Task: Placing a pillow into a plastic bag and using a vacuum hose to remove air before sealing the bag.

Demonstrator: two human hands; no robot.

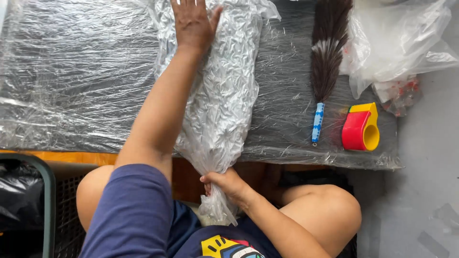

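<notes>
A surface (71,86) sheeted in crinkled clear film carries a long, lumpy clear plastic bag (224,95). The left hand (192,21) lies open and flat on its far end; the right hand (228,184) grips its twisted neck at the near edge. Right of the left hand lie a dark feather duster (327,52) with a blue-white handle, then a red-and-yellow tape dispenser (361,128).

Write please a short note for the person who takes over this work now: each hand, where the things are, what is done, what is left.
Left hand: flat, open, pressing the far part of the long plastic bag.
Right hand: grip shut around the bag's gathered neck at the table edge.
Bag lies lengthwise on the film-covered table.
Feather duster and red-yellow tape dispenser lie to the right, untouched.
Done: bag filled, neck gathered.
Left: neck not yet sealed.
</notes>
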